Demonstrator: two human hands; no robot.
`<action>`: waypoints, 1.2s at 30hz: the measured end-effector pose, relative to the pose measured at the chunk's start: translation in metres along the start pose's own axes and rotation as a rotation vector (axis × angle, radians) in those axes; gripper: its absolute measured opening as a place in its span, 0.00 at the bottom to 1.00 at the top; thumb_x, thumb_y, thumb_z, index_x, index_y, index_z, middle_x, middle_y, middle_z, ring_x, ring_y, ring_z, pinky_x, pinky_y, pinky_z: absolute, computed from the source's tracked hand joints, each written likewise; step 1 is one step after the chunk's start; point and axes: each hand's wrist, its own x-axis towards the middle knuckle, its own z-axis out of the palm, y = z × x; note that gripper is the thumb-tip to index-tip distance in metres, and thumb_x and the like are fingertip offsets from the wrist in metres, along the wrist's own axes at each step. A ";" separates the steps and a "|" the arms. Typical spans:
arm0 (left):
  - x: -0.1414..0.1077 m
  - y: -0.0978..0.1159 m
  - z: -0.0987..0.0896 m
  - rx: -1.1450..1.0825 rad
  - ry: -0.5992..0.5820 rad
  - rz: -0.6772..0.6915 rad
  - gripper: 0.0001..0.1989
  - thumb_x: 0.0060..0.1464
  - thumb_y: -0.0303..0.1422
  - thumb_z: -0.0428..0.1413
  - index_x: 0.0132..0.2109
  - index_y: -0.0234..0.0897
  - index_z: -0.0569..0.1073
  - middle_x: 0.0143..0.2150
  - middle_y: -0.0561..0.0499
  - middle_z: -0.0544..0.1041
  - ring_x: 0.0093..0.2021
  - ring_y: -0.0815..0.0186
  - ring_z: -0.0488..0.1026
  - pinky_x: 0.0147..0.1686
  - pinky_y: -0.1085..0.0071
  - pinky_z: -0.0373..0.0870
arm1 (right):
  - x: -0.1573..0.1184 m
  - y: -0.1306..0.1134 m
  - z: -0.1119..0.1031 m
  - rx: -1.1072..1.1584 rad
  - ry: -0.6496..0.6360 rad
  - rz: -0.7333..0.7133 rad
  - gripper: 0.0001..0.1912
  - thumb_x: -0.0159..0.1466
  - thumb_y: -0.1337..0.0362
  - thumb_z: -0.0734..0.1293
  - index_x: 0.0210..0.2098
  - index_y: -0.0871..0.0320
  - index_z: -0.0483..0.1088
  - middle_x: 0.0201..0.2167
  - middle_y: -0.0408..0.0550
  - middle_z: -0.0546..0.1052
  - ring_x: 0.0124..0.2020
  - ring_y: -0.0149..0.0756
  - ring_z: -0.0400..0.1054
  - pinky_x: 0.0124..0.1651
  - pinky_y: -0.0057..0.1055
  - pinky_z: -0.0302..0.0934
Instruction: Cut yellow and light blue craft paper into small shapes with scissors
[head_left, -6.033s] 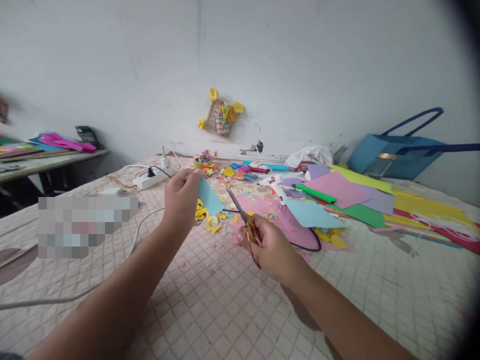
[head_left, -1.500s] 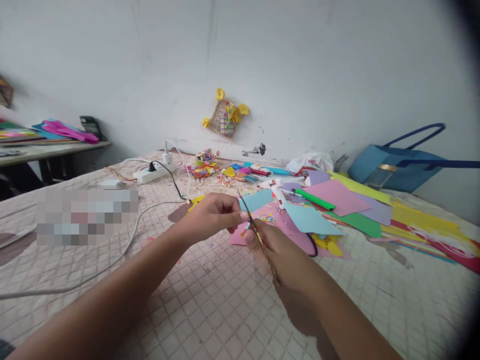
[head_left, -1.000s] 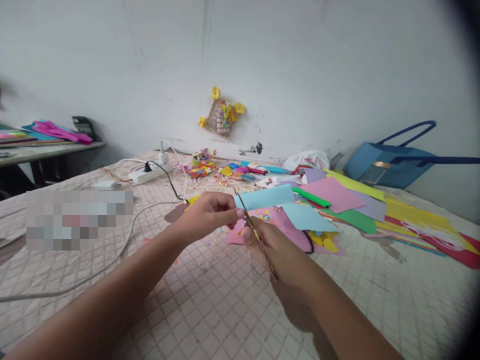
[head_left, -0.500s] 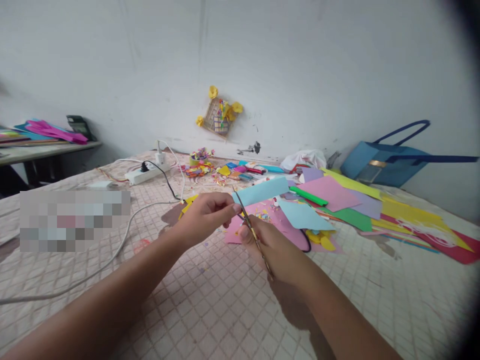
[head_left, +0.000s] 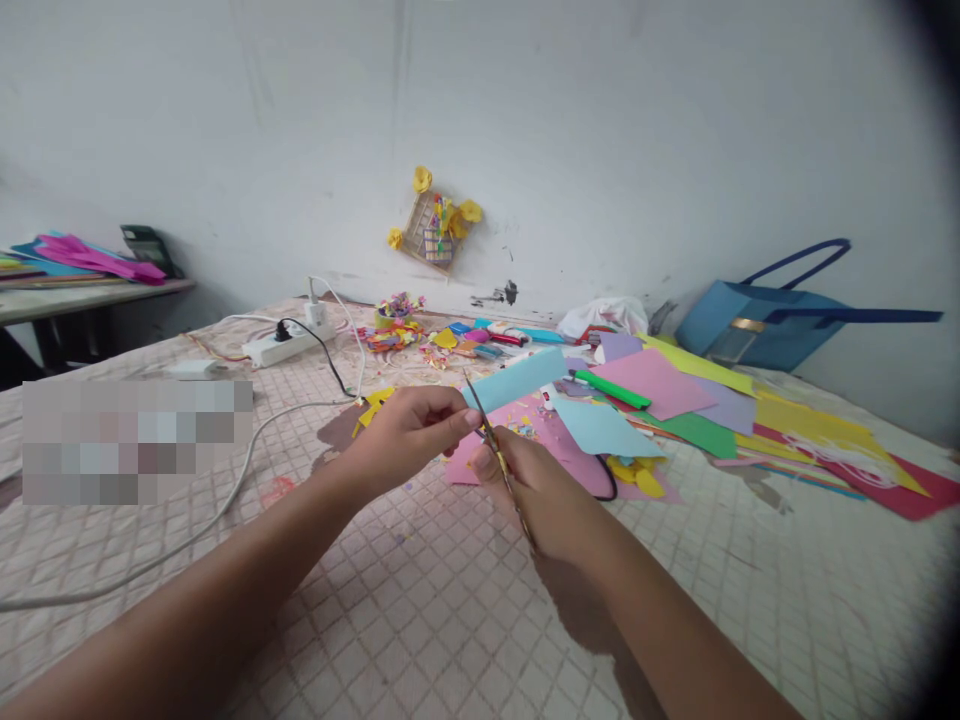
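Observation:
Thin scissors (head_left: 501,462) with gold-toned handles are in my right hand (head_left: 540,490), whose fingers wrap round the handles. Their blades point up and away, across the near end of a light blue paper strip (head_left: 521,376). My left hand (head_left: 420,432) pinches at that end of the strip, thumb and forefinger close beside the blades. The exact pinch point is partly hidden by the fingers. Beneath and beyond my hands lies a pink sheet (head_left: 559,450) with small paper scraps (head_left: 523,428) on it.
Coloured paper sheets (head_left: 667,385), a green marker (head_left: 611,390) and yellow paper pieces (head_left: 637,476) lie to the right. A blue bag (head_left: 757,325) stands behind them. At left are a power strip (head_left: 281,347) and a white cable (head_left: 240,485). Craft bits (head_left: 390,335) sit near the wall.
The whole view has shifted slightly. The blue strip's far end sits a little further left. Both hands keep nearly the same pose and hold.

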 end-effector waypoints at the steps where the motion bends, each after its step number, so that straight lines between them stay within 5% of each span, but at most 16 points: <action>1: 0.000 0.000 0.000 0.001 -0.002 -0.001 0.14 0.52 0.37 0.51 0.23 0.33 0.69 0.18 0.54 0.67 0.20 0.74 0.62 0.19 0.78 0.57 | 0.000 0.001 0.000 0.000 -0.002 -0.004 0.20 0.62 0.46 0.55 0.32 0.57 0.63 0.30 0.47 0.71 0.31 0.35 0.63 0.32 0.30 0.54; 9: 0.000 -0.002 -0.003 0.011 0.013 -0.017 0.14 0.52 0.37 0.52 0.23 0.34 0.68 0.19 0.54 0.66 0.21 0.74 0.61 0.19 0.77 0.56 | 0.003 0.008 0.002 -0.053 -0.014 0.028 0.23 0.61 0.44 0.55 0.28 0.58 0.60 0.24 0.43 0.68 0.26 0.31 0.60 0.28 0.27 0.50; 16: 0.000 -0.001 -0.004 -0.042 0.136 0.030 0.10 0.51 0.35 0.52 0.26 0.34 0.66 0.20 0.55 0.65 0.22 0.73 0.60 0.21 0.76 0.56 | 0.003 0.012 0.003 -0.109 -0.010 0.048 0.25 0.60 0.41 0.54 0.26 0.58 0.57 0.22 0.42 0.65 0.24 0.30 0.56 0.27 0.27 0.48; 36: -0.001 -0.005 0.006 -0.124 0.134 -0.009 0.10 0.51 0.33 0.52 0.25 0.34 0.63 0.20 0.56 0.65 0.22 0.74 0.61 0.22 0.76 0.57 | 0.001 0.010 0.004 -0.084 -0.021 0.040 0.23 0.62 0.43 0.53 0.26 0.57 0.56 0.22 0.41 0.64 0.23 0.29 0.55 0.27 0.27 0.48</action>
